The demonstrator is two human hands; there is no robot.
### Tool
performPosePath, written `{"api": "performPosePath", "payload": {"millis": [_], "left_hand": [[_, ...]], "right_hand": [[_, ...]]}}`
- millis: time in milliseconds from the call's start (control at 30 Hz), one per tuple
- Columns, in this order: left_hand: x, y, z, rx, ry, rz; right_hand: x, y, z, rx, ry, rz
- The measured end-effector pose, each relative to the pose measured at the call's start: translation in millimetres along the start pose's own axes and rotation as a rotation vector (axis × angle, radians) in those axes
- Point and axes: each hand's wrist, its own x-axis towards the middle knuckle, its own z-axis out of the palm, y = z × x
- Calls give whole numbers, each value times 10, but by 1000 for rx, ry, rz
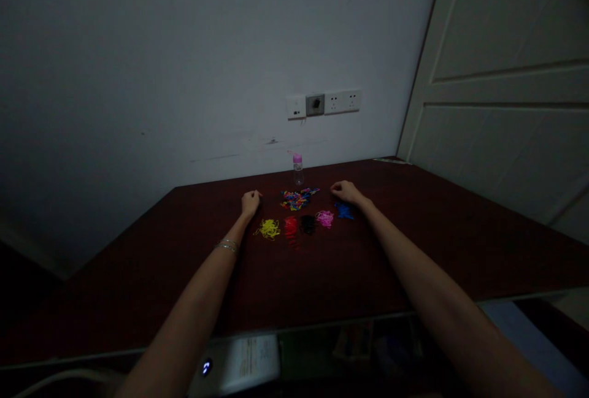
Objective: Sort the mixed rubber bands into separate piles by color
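Note:
My left hand (251, 201) rests on the table left of a mixed-colour pile of small rubber bands (296, 200), its fingers curled closed with nothing seen in them. On the other side of that pile lies my right hand (346, 191), fingers drawn together, also with nothing visible in them. Just below it are blue rubber bands (343, 211). A row of sorted piles runs nearer to me: yellow rubber bands (268, 229), red rubber bands (291, 227), black rubber bands (308, 224) and pink rubber bands (325, 219). Neither hand touches a pile as far as the dim light shows.
A clear bottle with a pink cap (298, 171) stands behind the mixed pile. The dark red table (322, 281) meets a wall with sockets (342, 102). A panelled door (501, 128) is at the right. Under the front edge sits a white box (248, 364) with a lit display.

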Motion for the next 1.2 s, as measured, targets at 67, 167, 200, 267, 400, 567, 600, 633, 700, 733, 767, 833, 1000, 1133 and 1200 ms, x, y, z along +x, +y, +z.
{"api": "performPosePath", "payload": {"millis": [67,167,200,267,400,567,600,633,700,733,767,833,1000,1133,1200], "left_hand": [[-3,-11,4,-4,-2,6],[-4,-26,11,-8,3,18],[-5,-28,12,-6,4,23],[-7,-26,11,2,4,24],[-21,-12,-1,6,0,23],[-41,-11,-16,-1,3,24],[-42,-15,-14,-6,4,25],[-42,-19,-11,-12,7,29],[-37,-28,-2,-23,11,40],[-34,-32,4,-28,12,46],[-31,-36,8,-31,13,51],[-28,-41,14,-34,15,57],[-35,-49,16,-51,17,58],[-35,-58,19,-53,22,53],[-34,-60,18,-47,27,52]], "right_hand": [[74,-45,22,-21,-29,-36],[174,-117,53,-66,-58,-75],[204,-139,63,-83,-68,-82],[262,-176,82,-121,-94,-99],[361,-228,121,-189,-130,-124],[434,-258,175,-206,-138,-126],[439,-259,183,-208,-139,-126],[440,-257,190,-209,-141,-124],[437,-251,198,-208,-143,-117],[434,-247,199,-207,-144,-113],[430,-244,199,-206,-143,-110],[421,-239,196,-210,-140,-109],[393,-242,201,-231,-121,-132],[367,-247,219,-236,-105,-131],[357,-246,223,-238,-104,-133]]}}
